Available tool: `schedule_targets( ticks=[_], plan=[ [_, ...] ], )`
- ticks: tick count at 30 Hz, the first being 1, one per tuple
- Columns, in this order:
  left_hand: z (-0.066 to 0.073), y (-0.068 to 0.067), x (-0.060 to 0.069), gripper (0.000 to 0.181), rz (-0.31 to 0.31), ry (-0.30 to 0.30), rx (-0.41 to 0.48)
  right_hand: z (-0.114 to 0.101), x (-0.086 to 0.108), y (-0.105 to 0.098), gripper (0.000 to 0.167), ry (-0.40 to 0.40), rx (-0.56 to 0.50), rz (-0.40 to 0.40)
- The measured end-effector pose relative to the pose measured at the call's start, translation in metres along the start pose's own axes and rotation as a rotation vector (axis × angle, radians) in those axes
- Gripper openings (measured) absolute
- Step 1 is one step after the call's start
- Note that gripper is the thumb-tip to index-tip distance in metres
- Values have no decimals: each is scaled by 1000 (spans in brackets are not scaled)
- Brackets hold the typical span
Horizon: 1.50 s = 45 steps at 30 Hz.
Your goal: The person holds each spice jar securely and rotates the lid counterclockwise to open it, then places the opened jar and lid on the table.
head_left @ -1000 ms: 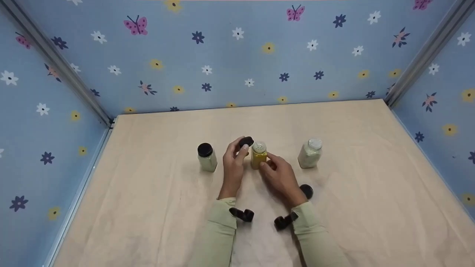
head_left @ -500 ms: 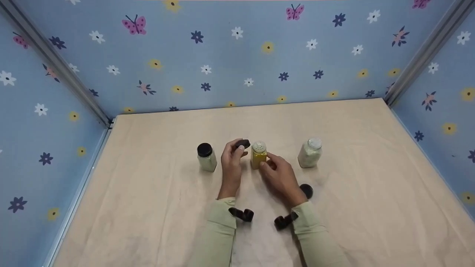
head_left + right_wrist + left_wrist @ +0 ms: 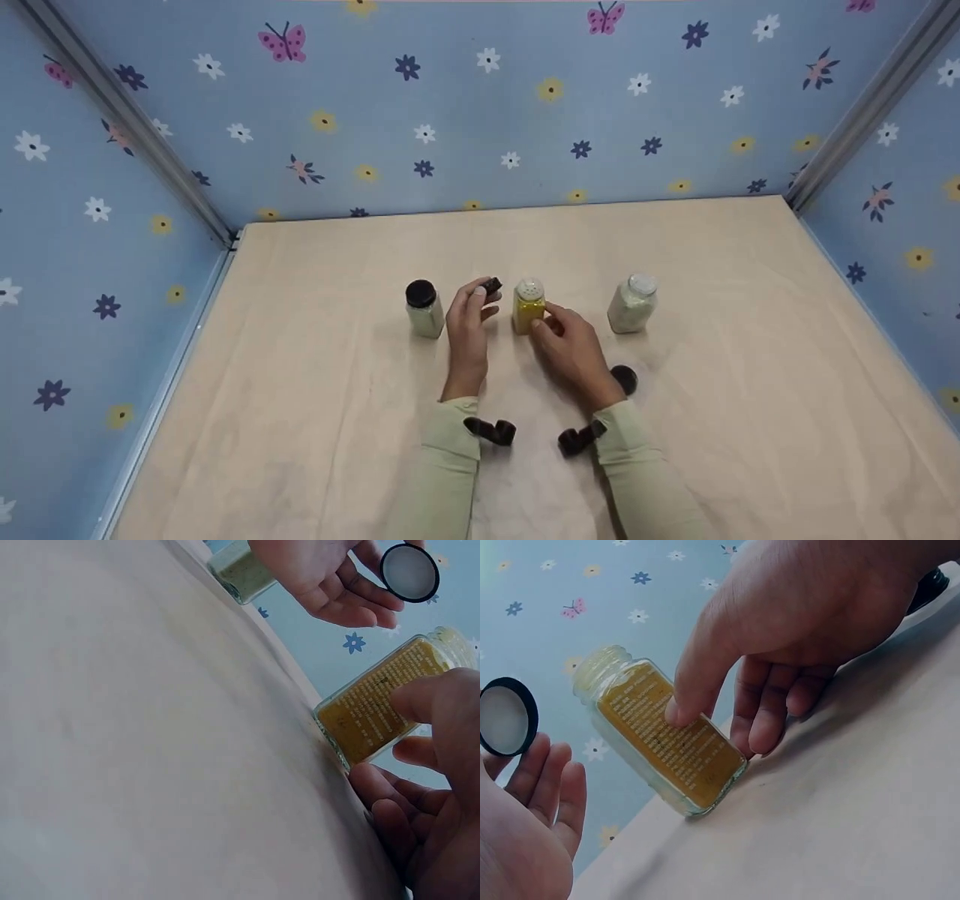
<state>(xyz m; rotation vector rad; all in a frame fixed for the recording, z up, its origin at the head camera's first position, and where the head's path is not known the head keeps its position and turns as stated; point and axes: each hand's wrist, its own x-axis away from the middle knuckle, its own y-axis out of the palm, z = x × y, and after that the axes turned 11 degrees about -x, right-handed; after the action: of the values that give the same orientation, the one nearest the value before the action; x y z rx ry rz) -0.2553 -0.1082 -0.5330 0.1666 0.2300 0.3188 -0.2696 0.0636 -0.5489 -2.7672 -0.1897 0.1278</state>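
A glass jar of yellow powder [image 3: 528,315] with a perforated white top stands upright on the table. My right hand [image 3: 574,352] grips its lower right side between thumb and fingers; in the left wrist view the thumb lies over the printed text on the jar [image 3: 664,739]. Left of the jar, my left hand [image 3: 468,337] pinches a black cap [image 3: 491,286], held apart from the jar. The cap's pale inner side [image 3: 409,573] faces the camera in the right wrist view.
A black-capped jar [image 3: 425,319] stands left of my left hand. At the right is a jar with a white top [image 3: 632,306]. Another black cap [image 3: 624,379] lies beside my right wrist. Flower-patterned walls [image 3: 480,105] enclose the table [image 3: 750,337].
My left hand has moved slightly left with the black cap, away from the yellow jar, and the cap has tilted. My right hand keeps its grip on the jar.
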Motion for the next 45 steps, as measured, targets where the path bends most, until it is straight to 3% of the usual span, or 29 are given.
schedule_targets(
  ticks=[10,17,22,30,38,45],
  plan=[
    [4,-8,18,35,12,-49,19,-1,2,2,51,41,1,-17],
    [6,-11,23,39,22,-73,24,-5,0,1,54,87,31,-15],
    [7,-16,26,39,30,-83,7,-8,-1,4,51,52,38,-9],
    [10,-24,34,38,5,-25,-14,-10,3,8,50,-10,51,27],
    [7,-27,41,39,0,-24,32,-7,11,9,48,-33,28,43],
    [7,-26,49,42,-1,-48,-33,-4,19,6,46,-9,-10,43]
  ],
)
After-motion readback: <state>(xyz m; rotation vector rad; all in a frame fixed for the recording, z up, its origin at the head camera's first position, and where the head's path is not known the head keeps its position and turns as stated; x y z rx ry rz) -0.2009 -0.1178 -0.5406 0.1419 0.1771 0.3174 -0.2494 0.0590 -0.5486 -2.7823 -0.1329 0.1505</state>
